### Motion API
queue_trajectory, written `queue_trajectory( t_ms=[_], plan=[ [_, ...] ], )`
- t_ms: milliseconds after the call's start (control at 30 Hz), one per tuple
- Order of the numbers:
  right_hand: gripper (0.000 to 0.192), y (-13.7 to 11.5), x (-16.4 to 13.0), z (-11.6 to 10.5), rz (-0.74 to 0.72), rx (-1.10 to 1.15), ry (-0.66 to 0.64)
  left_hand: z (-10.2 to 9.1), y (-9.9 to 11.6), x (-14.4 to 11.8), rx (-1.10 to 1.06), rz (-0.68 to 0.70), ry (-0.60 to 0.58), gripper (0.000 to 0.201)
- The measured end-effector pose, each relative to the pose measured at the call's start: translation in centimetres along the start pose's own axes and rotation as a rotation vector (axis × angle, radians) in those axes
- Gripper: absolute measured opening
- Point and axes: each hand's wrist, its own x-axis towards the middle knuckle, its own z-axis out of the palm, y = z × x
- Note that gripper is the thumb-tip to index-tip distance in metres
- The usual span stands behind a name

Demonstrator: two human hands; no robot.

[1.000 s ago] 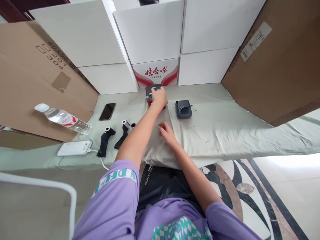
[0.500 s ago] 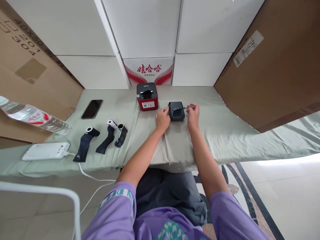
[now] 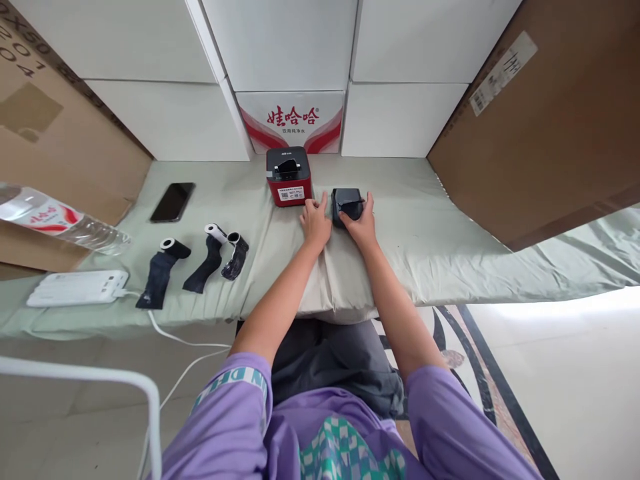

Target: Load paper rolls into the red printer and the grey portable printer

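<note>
A small black portable printer [image 3: 345, 197] sits on the cloth in front of me, with a dark strip across its top. My right hand [image 3: 362, 223] grips it from the right, thumb on the near side and fingers round the right edge. Just left of it, my left hand [image 3: 317, 223] is open with fingers apart, holding nothing. Behind that hand stands a red and black printer [image 3: 290, 180] with a white label and a dark strip sticking out of its top. Three partly unrolled dark paper rolls, including a white-cored one [image 3: 159, 270], lie to the left.
A phone [image 3: 173, 202], a white power bank [image 3: 77, 288] with a cable and a water bottle [image 3: 63, 220] are on the left. White boxes [image 3: 295, 123] line the back. Cardboard boxes stand at the left and right [image 3: 550, 147]. A white rail [image 3: 100, 375] crosses the lower left.
My right hand has moved left and closed on the black printer. My left hand has come away from its left side and spread its fingers. The view has shifted slightly.
</note>
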Motion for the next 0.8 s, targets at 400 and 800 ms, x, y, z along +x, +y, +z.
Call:
queue_trajectory(
  t_ms=[400, 800],
  plan=[
    [0.115, 1.3, 0.8, -0.5, -0.021, -0.043, -0.017, -0.5, -1.7, 1.5, 0.011, 0.129, -0.135, 0.064],
    [0.124, 1.0, 0.9, -0.8, 0.0, -0.037, -0.01, -0.4, -2.3, 1.8, 0.045, 0.234, -0.183, 0.064]
  ],
)
